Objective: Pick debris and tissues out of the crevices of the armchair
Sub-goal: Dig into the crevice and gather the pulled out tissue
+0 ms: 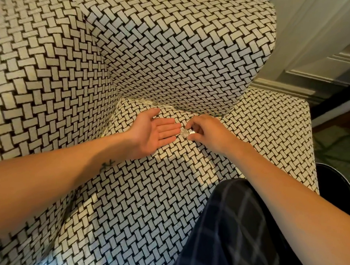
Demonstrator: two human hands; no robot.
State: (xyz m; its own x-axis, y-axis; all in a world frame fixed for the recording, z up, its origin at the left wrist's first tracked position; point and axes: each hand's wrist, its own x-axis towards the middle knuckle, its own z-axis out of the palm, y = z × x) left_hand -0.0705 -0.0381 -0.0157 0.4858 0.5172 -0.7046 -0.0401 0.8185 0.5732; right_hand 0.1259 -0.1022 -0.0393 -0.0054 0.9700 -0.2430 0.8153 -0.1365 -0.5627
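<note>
Your right grip (208,135) pinches small silvery debris (184,133) over the armchair (166,52) seat. Your left grip (154,131) lies open, palm up and empty, just beside. Keep the pinch firm and release only over that palm.

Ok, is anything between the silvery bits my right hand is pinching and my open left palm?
Nothing visible does. The right hand pinches the silvery bits right at the fingertips of the left hand, whose palm lies open and facing up. Only the armchair's patterned seat fabric shows beneath them.
</note>
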